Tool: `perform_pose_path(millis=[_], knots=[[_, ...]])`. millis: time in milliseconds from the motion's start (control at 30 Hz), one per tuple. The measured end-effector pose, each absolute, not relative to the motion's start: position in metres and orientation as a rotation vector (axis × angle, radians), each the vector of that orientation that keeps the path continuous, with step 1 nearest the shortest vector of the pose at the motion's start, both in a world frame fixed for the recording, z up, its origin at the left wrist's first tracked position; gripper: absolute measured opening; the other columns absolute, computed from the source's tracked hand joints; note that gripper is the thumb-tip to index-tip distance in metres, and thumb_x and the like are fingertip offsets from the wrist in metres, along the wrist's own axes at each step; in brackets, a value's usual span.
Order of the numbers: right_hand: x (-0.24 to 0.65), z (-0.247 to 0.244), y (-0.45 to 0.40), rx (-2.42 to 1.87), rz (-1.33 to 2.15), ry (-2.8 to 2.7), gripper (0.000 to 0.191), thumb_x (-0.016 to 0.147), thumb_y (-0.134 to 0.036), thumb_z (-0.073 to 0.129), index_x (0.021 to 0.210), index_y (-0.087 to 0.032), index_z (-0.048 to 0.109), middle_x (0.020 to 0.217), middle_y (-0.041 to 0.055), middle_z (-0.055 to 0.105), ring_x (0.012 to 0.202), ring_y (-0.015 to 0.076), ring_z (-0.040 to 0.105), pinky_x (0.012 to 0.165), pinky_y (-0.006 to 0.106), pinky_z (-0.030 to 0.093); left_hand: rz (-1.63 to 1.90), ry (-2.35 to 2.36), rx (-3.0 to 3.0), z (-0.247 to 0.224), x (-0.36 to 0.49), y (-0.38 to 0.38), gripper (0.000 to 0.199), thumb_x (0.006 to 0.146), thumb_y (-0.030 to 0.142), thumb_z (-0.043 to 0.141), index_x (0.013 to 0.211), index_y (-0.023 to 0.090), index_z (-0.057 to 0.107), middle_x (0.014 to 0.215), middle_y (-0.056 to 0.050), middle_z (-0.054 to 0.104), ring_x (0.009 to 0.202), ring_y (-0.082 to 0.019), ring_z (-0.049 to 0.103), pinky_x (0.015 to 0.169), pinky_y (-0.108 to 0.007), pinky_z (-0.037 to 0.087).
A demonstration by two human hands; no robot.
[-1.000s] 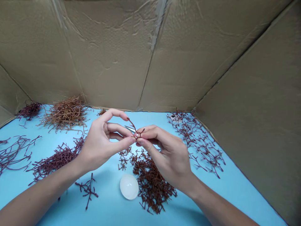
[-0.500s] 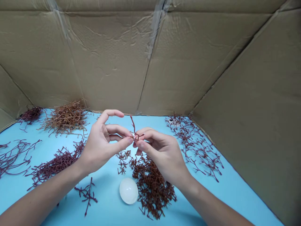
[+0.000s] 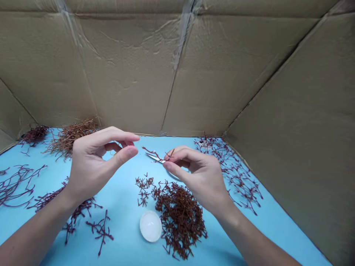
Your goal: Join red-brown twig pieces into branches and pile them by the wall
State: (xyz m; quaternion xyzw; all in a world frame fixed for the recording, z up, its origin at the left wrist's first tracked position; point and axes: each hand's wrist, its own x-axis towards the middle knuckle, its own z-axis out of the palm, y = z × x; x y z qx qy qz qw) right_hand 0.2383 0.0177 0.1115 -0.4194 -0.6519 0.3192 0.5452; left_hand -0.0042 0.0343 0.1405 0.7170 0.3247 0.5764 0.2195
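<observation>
Now I have the two hands apart: the left hand point(image 3: 102, 155) has just come away from the slim, reddish-brown branched sprig point(image 3: 152, 152), leaving it with the right hand point(image 3: 166, 162) alone. That puts all of the hold on one side, I judge, so any turning of the sprig rests on that single pinch. The right thumb and forefinger are closed on its forked end, and its thin end points toward the left hand, whose thumb and forefinger stand slightly parted near it, not touching it. Under the sprig I see a pale, pointed tool point(image 3: 153, 157), partly hidden by the right fingers; I cannot tell whether it is held or lying loose.

As for edges, the brown cardboard wall point(image 3: 124, 74) rises behind the light-blue counter point(image 3: 122, 240), well beyond my fingertips. Bare blue shows between the hands and below the left one. Lower down, a small white round dish point(image 3: 150, 226) sits just beside a dark-brown heap of short clipped bits point(image 3: 181, 218), the tighter side for moving. The left forearm passes over a purple-brown pile of branched stems point(image 3: 88, 204), and reddish-purple branching stems point(image 3: 244, 181) spread beyond the right hand.
</observation>
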Motion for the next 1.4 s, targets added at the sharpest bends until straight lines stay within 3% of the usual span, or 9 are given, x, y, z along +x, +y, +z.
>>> perform_pose_path(millis=[300, 467, 800, 933, 1233, 1400], knots=[[0.237, 0.114, 0.016, -0.958, 0.8, -1.524, 0.009, 0.084, -0.024, 0.086, 0.078, -0.024, 0.08, 0.088, 0.0043, 0.076, 0.082, 0.016, 0.071, 0.067, 0.026, 0.06, 1.665, 0.817, 2.123, 0.137, -0.001, 0.038, 0.012, 0.091, 0.012, 0.08, 0.089, 0.024, 0.08, 0.082, 0.0, 0.076, 0.072, -0.012, 0.067, 0.061, -0.026, 0.053], [0.229, 0.107, 0.013, -0.847, 1.087, -1.404, 0.008, 0.085, -0.028, 0.088, 0.082, -0.024, 0.083, 0.093, 0.0037, 0.074, 0.066, 0.0101, 0.063, 0.053, 0.023, 0.053, 1.729, 0.729, 2.076, 0.135, 0.0, 0.04, 0.011, 0.093, 0.012, 0.077, 0.089, 0.023, 0.077, 0.08, 0.0, 0.073, 0.07, -0.011, 0.065, 0.057, -0.025, 0.05], [0.221, 0.096, 0.014, -0.809, 1.248, -1.267, 0.015, 0.089, -0.035, 0.085, 0.084, -0.022, 0.081, 0.08, -0.0001, 0.067, 0.061, 0.008, 0.052, 0.055, 0.024, 0.042, 1.679, 0.827, 1.969, 0.128, 0.006, 0.045, 0.004, 0.091, 0.021, 0.08, 0.088, 0.021, 0.078, 0.081, -0.001, 0.075, 0.066, -0.01, 0.066, 0.057, -0.023, 0.054], [0.224, 0.105, 0.012, -0.822, 1.237, -1.181, 0.016, 0.089, -0.034, 0.083, 0.08, -0.021, 0.077, 0.067, -0.0017, 0.06, 0.057, 0.009, 0.048, 0.051, 0.025, 0.036, 1.433, 0.858, 1.877, 0.123, 0.008, 0.054, 0.006, 0.094, 0.024, 0.076, 0.096, 0.019, 0.079, 0.085, -0.002, 0.077, 0.066, -0.012, 0.069, 0.057, -0.024, 0.056], [0.228, 0.117, 0.013, -0.779, 1.215, -1.114, 0.013, 0.081, -0.027, 0.081, 0.074, -0.02, 0.073, 0.081, 0.0009, 0.064, 0.057, 0.0086, 0.05, 0.05, 0.026, 0.035, 0.334, 1.089, 2.418, 0.037, 0.031, 0.093, 0.024, 0.1, 0.025, 0.061, 0.114, 0.018, 0.079, 0.105, -0.01, 0.082, 0.091, -0.022, 0.072, 0.082, -0.034, 0.049], [0.231, 0.115, 0.011, -0.775, 1.153, -1.19, 0.016, 0.087, -0.027, 0.077, 0.075, -0.02, 0.071, 0.078, -0.0005, 0.063, 0.056, 0.0077, 0.048, 0.051, 0.026, 0.035, 0.234, 1.105, 2.464, 0.006, 0.035, 0.1, 0.019, 0.093, 0.018, 0.06, 0.094, 0.016, 0.079, 0.088, -0.01, 0.077, 0.079, -0.021, 0.065, 0.07, -0.033, 0.038]])
